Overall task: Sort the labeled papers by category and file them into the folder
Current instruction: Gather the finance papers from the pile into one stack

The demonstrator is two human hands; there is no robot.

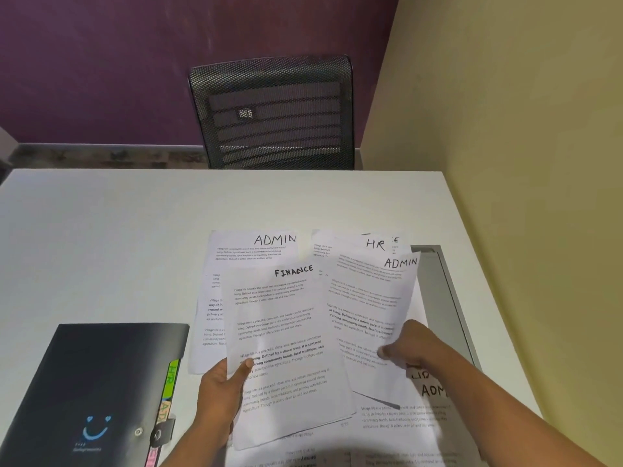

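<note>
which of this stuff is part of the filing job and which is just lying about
Job: FINANCE sheet in left hand; ADMIN sheet in right hand; HR sheet; black folder.
Not job: mesh chair; grey table slot.

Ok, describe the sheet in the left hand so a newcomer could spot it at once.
On the white table, look right of the black folder with coloured tabs. The left hand grips a white printed sheet above the spread papers. Its handwritten heading reads FINANCE; neighbours read ADMIN or HR.
</note>
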